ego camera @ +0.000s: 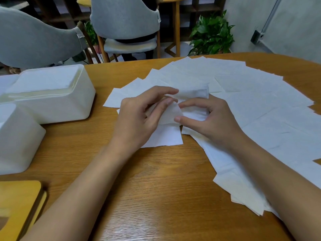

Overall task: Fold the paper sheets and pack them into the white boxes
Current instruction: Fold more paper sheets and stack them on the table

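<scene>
I see both hands over the middle of the table (147, 188), w/ one small paper sheet (171, 113) between them. The left hand (139, 119) has its fingers curled and pinches the sheet's left side btwn thumb and fingertips. The right hand (210, 122) is curled too, thumb and first finger nipping the right side. Its other fingers are tucked by the paper, so I can't see them well. The sheet is bent up and crumpled. I can't tell if the flat white piece under the left hand is part of it or a diff one. On the right a big fan of loose sheets (251, 101) lies flat, cut off by the view's right edge and partly under the right arm. At left sits the far white box (55, 105), open on top, w/ folded sheets inside up near the rim. The near white box (19, 136) is cut off at the left edge; I can't see inside it. A yellow wood thing (19, 202) pokes in at the bottom-left corner, only partly in view. Behind the table: grey chairs (125, 20) and a green plant (212, 33).
</scene>
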Available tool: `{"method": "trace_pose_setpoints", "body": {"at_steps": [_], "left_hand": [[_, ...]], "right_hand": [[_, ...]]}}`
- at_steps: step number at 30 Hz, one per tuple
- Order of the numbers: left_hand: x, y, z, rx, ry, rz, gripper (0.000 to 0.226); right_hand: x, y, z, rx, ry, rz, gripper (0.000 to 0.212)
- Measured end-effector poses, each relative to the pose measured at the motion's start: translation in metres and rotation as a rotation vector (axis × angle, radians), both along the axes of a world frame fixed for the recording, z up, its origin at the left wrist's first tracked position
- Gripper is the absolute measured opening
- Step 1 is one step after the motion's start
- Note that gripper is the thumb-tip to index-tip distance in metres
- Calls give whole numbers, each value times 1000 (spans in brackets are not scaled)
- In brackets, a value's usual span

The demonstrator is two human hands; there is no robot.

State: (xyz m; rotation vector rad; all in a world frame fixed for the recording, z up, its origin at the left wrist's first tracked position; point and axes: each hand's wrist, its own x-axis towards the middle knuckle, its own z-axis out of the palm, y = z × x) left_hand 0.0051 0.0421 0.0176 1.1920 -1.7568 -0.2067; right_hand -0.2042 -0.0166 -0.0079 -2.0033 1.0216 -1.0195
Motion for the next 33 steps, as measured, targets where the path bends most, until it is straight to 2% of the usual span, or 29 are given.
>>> {"method": "trace_pose_setpoints", "body": {"at_steps": [3,6,9,11,13,19,22,27,31,33], "left_hand": [[-1,1,3,-47,11,13,32],[7,0,6,-70,-19,101,46],[21,-4,8,53,169,183,39],[27,-8,8,192,352,134,39],[28,-9,8,278,440,84,40],[19,-6,8,306,449,48,40],[13,-7,4,273,432,88,38],[7,-8,-1,246,452,138,35],[9,-5,6,266,484,89,36],[14,-3,11,293,565,27,38]], "right_hand": [[2,1,0,13,-37,0,10],[-1,-2,3,77,-133,-13,6],[-5,-7,7,177,-270,-32,13],[-7,-11,7,231,-340,-25,9],[-7,-11,6,256,-351,7,6],[-3,1,11,313,-292,160,28],[-2,2,12,282,-252,171,29],[0,3,13,262,-232,153,43],[1,3,15,275,-260,143,52],[1,3,15,280,-265,147,56]]}}
